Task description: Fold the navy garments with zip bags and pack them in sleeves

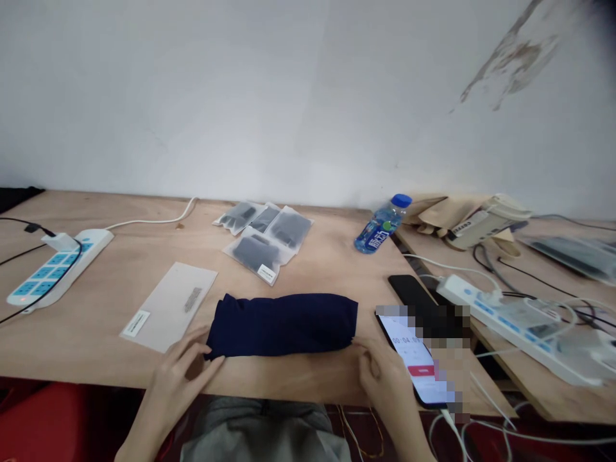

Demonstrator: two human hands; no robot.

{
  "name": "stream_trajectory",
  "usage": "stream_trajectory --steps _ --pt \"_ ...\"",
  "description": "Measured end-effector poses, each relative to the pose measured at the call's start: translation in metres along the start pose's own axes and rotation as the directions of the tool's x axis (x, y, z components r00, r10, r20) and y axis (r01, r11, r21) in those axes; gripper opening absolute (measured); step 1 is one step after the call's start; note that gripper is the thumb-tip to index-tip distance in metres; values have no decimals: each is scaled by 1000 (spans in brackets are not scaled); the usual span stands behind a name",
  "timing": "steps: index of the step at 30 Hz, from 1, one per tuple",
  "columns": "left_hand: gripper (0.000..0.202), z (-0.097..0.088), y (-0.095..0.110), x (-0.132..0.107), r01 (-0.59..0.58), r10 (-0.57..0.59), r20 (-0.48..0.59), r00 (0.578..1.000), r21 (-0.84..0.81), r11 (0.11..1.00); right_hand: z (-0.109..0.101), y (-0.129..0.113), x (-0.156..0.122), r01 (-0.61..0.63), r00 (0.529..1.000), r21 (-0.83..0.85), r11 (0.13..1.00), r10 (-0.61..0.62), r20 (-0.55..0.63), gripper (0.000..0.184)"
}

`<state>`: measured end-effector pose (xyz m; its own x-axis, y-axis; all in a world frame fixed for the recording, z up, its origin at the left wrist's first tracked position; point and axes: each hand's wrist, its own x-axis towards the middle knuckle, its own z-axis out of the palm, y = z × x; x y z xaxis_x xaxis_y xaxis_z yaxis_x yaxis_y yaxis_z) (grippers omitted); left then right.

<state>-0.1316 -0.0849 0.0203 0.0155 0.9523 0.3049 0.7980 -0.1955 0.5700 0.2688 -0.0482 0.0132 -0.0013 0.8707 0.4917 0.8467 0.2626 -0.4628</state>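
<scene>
A folded navy-blue cloth (283,325) lies in a long flat strip near the front edge of the table. At its left end, my left hand (180,372) has the lower corner between thumb and fingers. My right hand (382,372) is closed with curled fingers at the lower right corner, pinching the fabric's edge. Just beyond my left hand lies a flat frosted plastic bag (171,305) with a white label. To the right of my right hand is a phone (416,369) with a running timer on its screen.
Several frosted bags with dark contents (257,250) lie near the wall. A blue-capped bottle (382,224) stands tilted in view behind the cloth. Power strips (60,269) with cables sit on both sides. A dark phone-like slab (416,298) and a paper cup (486,221) are at right.
</scene>
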Motion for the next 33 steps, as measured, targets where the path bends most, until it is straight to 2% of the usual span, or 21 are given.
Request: stream_trajectory --steps 4,6,8,12,16,20,23,26,27,28,29,30,31,32,33 --pt "12 9 15 15 -34 39 -111 993 44 998 -1 -2 17 -74 997 -52 996 72 -38 25" --pt "21 19 21 28 -24 32 -146 989 56 998 6 2 34 -72 997 -9 997 72 0 28" --pt "32 30 22 40 -2 14 -137 990 85 996 16 14 51 -36 997 21 999 35 73 34" --pt "31 42 14 54 41 -33 -79 996 101 994 33 41 75 -4 988 -3 1000 5 152 31" --pt "32 39 7 52 114 -111 -61 992 38 993 25 41 84 -25 979 24 999 20 202 20" --pt "31 35 9 45 188 -188 -43 981 -16 982 1 8 88 -173 962 9 985 167 215 28" --pt "31 33 10 43 224 -227 -18 974 -90 970 -2 -32 89 -260 955 67 963 246 165 28" --pt "32 31 8 43 236 -238 8 971 -163 958 15 -84 87 -338 940 246 908 316 125 26" --pt "32 30 8 43 239 -240 14 971 -182 954 23 -102 85 -356 934 348 867 317 166 27" --pt "33 30 8 43 242 -244 17 970 -199 950 31 -117 84 -371 925 473 799 276 260 28" --pt "34 29 8 43 245 -247 17 969 -213 946 38 -129 82 -406 897 587 700 182 403 30" --pt "34 28 7 43 247 -249 16 968 -224 943 44 -137 80 -443 869 655 612 116 480 32" --pt "35 27 7 42 247 -251 13 968 -234 940 48 -140 78 -467 856 691 552 86 509 34" --pt "35 27 7 42 248 -254 8 967 -243 938 52 -139 76 -464 866 696 548 115 486 35" --pt "34 26 7 41 250 -257 3 966 -254 935 54 -134 73 -442 889 674 592 188 417 35"
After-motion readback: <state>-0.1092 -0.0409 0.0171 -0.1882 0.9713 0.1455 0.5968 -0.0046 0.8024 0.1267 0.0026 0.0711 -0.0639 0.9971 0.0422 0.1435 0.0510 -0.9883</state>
